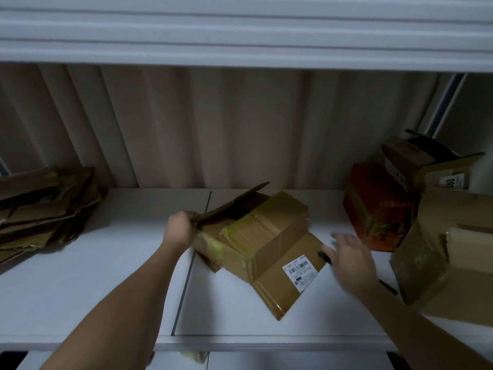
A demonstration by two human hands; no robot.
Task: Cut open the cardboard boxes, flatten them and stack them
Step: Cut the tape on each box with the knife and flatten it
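Right now a brown cardboard box [262, 244] lies in the middle of the white bench [106, 276], partly squashed, with shiny tape on it and a white label [300, 271] near its 5 o'clock corner. One flap [232, 204] sticks up at the box's 11 o'clock side. The left hand [181, 228] has its fingers curled round the end of that flap and grips it. The right hand [349, 257] is at the box's 3 o'clock side, just beside it, with its fingers spread out; it is blurry, and a dark thing [325, 256] shows by its thumb, but I cannot tell if the hand holds it.

Far off at 9 o'clock sits a stack of flat boxes [45, 206] on the bench. At 2 o'clock from the box stands a red box [376, 206]. Behind it at 1 o'clock is an open box [424, 161] with a dark inside. At 3 o'clock a big brown box [448, 257] stands with its flaps open.
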